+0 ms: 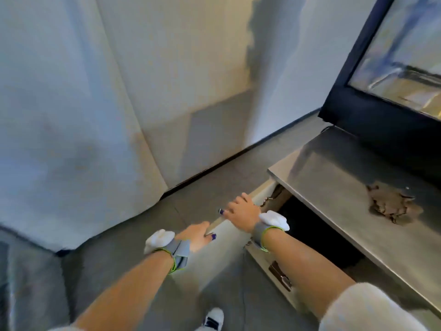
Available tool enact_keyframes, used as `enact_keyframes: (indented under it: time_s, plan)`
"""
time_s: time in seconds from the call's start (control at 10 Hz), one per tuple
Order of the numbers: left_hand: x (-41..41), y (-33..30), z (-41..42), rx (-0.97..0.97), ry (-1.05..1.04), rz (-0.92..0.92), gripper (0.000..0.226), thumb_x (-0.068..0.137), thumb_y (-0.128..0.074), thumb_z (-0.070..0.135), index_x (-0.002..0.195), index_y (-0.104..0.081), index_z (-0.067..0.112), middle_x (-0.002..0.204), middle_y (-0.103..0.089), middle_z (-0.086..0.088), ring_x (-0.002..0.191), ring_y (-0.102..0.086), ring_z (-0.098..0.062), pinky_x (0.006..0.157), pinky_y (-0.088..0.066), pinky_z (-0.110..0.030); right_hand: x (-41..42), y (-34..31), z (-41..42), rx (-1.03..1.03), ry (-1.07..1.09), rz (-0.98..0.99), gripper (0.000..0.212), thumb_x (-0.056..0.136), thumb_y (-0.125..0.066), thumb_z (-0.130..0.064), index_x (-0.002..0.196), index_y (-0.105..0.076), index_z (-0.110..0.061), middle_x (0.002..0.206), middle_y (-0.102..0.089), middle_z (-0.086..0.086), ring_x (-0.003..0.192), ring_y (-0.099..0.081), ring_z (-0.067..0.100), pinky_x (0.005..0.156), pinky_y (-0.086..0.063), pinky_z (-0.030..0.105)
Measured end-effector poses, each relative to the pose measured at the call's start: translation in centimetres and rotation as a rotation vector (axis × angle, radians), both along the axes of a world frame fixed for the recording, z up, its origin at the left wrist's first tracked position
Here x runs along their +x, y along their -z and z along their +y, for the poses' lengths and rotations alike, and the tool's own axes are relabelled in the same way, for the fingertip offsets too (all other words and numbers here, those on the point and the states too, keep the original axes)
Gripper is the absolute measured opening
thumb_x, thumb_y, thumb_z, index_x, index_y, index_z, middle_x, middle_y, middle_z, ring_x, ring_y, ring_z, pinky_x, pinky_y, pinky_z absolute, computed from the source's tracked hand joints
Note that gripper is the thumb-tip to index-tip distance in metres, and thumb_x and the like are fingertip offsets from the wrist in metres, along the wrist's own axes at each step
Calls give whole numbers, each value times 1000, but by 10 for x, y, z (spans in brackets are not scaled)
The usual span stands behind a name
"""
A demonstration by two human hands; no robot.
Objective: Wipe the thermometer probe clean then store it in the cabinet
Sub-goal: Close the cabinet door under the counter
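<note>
The pale cabinet door (226, 249) under the steel counter (334, 187) stands swung open, with two hinges showing and a dark cabinet interior (310, 225) behind it. My left hand (198, 235) grips the door's top edge near its outer end. My right hand (241, 209) lies over the same edge closer to the hinges, fingers curled around it. A crumpled brown wipe (391, 204) sits on the counter to the right. I cannot make out the thermometer probe; the frame is blurred.
A black-framed glass panel (381, 111) stands at the back right of the counter. A tall white surface (71, 115) fills the left. Below is a grey tiled floor (202, 177), with my white shoe (213, 318) at the bottom.
</note>
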State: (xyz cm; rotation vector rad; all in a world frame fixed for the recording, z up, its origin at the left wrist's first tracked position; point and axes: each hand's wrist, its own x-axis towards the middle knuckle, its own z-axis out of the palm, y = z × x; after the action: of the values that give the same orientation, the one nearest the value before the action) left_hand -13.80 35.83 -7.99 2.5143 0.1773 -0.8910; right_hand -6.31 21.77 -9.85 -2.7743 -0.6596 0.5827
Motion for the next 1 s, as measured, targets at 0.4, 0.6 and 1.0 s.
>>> enact_keyframes:
  time_s: [0.4,0.6,1.0]
  plan:
    - [-15,11,-46,-79,112,243,49,96,-40,33,131,-36,-2,131,-52,-23,122,-49,-36,96,-42,-33,-30,-11,-47,103,-387,-601,17,66,-66,-20,49,-67,-18,48,-66,-5,49,-63,15,70,-61,36]
    - [-11,12,-80,-184,150,468,18,94,-47,28,91,-43,10,71,-38,-3,69,-39,-19,57,-33,-18,-37,-8,-76,193,-373,-518,13,73,-67,-15,61,-69,-8,69,-74,6,79,-71,18,80,-59,43]
    - [4,20,-183,-199,309,581,53,87,-48,54,105,-60,6,95,-57,-11,63,-49,-14,66,-48,-27,-61,-2,-166,259,135,-3,39,95,-39,-20,134,-40,-18,152,-27,-2,135,-32,16,107,-28,30]
